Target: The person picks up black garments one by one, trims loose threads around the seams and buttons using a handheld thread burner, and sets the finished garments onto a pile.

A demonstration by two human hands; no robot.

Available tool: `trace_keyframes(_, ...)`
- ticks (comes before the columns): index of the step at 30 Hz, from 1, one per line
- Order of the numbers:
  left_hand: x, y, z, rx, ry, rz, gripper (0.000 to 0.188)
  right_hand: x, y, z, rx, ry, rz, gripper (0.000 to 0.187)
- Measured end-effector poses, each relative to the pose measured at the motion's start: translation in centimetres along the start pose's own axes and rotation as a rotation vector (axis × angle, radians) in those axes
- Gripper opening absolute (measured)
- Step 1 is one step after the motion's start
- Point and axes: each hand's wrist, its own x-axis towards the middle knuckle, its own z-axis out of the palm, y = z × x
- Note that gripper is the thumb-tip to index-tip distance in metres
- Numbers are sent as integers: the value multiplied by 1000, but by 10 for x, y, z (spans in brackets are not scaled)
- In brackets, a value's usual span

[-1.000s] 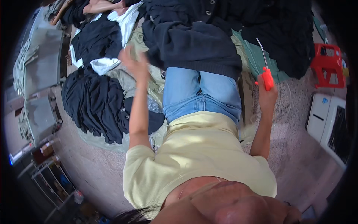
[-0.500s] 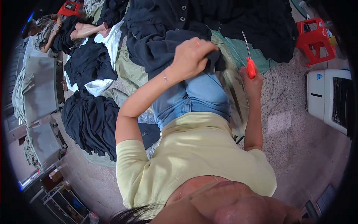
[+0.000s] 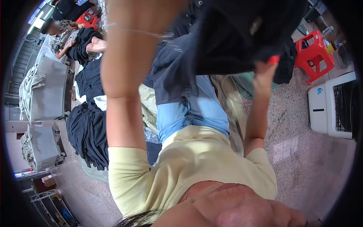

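The right hand (image 3: 264, 75), blurred, closes around a red handle (image 3: 273, 59); the left hand lies beyond the upper edge, its grip impossible to tell. A black garment (image 3: 234, 45) hangs over the jeans (image 3: 206, 109), apparently mid-handling, not yet laid down. A dark pile (image 3: 89, 136) crowds the left; rightward, speckled floor (image 3: 287, 125) separates forearm (image 3: 259, 117) from white machine (image 3: 321, 106).

The left forearm (image 3: 126, 68) crosses the far edge. On the right, the right hand (image 3: 263, 77) grips a red handle (image 3: 273, 59) just beside a blurred dark garment (image 3: 230, 45). A dark cloth heap (image 3: 89, 132) lies left; a red stool (image 3: 317, 65) stands far right.
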Motion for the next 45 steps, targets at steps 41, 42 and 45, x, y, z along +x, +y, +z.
trace_keyframes(41,-311,-136,-182,290,-1,-1047,25,-58,37,86,-1079,-975,-1,54)
trace_keyframes(42,-314,-135,-181,288,23,-1015,26,-61,41,94,-1065,-996,-78,48)
trace_keyframes(45,-322,-138,-179,289,65,-943,28,-68,54,116,-1059,-1049,-59,35)
